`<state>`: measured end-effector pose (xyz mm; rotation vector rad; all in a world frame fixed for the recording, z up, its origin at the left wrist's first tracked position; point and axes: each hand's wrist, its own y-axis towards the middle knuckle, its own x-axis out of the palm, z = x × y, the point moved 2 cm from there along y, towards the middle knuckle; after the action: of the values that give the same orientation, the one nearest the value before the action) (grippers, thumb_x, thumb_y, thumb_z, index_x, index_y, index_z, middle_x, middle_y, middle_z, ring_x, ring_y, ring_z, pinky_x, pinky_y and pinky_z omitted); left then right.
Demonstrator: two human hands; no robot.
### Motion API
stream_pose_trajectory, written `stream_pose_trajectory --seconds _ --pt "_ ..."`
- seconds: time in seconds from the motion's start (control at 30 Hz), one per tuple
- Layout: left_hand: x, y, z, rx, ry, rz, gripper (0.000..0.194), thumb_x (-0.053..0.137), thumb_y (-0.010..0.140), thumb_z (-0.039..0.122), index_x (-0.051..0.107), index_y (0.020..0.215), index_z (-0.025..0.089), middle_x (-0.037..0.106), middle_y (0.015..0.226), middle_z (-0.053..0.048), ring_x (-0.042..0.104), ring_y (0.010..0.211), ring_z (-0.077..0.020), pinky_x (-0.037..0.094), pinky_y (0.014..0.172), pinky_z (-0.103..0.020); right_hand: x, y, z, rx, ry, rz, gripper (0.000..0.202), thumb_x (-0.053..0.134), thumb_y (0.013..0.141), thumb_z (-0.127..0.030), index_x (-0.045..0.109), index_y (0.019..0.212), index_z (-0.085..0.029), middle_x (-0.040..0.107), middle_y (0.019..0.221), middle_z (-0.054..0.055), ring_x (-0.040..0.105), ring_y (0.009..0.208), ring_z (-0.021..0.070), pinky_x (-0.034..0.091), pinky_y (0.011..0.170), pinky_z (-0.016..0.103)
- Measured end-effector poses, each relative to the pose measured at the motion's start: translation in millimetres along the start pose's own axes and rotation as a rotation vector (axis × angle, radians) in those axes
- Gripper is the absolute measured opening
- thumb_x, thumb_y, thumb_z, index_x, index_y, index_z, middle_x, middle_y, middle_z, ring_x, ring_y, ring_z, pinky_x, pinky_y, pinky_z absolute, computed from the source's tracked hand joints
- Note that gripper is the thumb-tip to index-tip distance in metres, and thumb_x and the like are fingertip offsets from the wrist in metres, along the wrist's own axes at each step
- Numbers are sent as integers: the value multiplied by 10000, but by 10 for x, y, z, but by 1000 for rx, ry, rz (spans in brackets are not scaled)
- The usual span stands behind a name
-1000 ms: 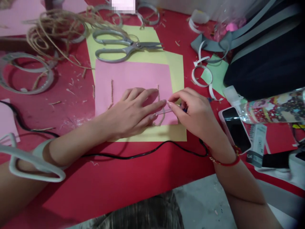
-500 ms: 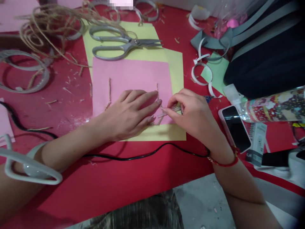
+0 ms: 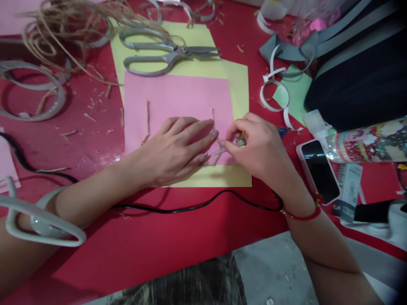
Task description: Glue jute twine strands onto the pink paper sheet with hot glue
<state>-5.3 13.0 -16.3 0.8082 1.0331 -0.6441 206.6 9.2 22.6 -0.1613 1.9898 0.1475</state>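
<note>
The left hand [image 3: 176,148] lay flat and open on the pink paper [image 3: 178,101], fingertips beside a short twine piece [image 3: 213,127] stuck there. The right hand [image 3: 259,148] pinched a thin clear stick [image 3: 227,147], its tip touching the twine.

Left hand [image 3: 178,146] lies flat, fingers spread (palm down); right hand [image 3: 257,148] pinches.

Table [image 3: 178,237] red. Top paper [image 3: 178,95] pink, under-sheet [image 3: 240,80] yellow. Scissors [image 3: 159,53] silver-grey. Cable [image 3: 197,206] black. Twine [image 3: 63,25] tan. Bracelet [image 3: 302,217] red.
</note>
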Motion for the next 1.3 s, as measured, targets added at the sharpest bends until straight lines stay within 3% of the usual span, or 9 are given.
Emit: stream_pose_trajectory --seconds 0.5,0.97,1.17,1.3 --pt "-45 11 6 25 -7 9 428 437 1137 398 649 1441 182 636 1536 -176 618 1358 -386 508 1096 -553 -18 12 22 25 42 -18 134 770 828 -119 679 780 -204 641 864 24 553 734 175 431 727 331" --pt "-55 25 12 -13 -57 -11 438 428 1126 399 636 1459 205 611 1563 -175 588 1380 -399 483 1118 -583 39 2 62 -4 12 41 121 764 900 -236 671 822 -232 658 911 55 618 824 231 479 781 385" --pt "-67 22 8 -24 -106 -3 475 368 1138 438 628 1454 197 633 1526 -183 594 1379 -396 471 1126 -577 35 6 53 15 -2 36 152 786 877 -190 658 803 -224 657 904 57 618 816 226 478 780 381" --pt "-66 17 -3 -19 -115 22 506 324 1145 455 620 1454 186 651 1495 -187 605 1372 -383 474 1124 -566 25 4 73 -12 24 39 123 752 921 -252 669 831 -234 650 899 54 616 830 235 473 774 382"
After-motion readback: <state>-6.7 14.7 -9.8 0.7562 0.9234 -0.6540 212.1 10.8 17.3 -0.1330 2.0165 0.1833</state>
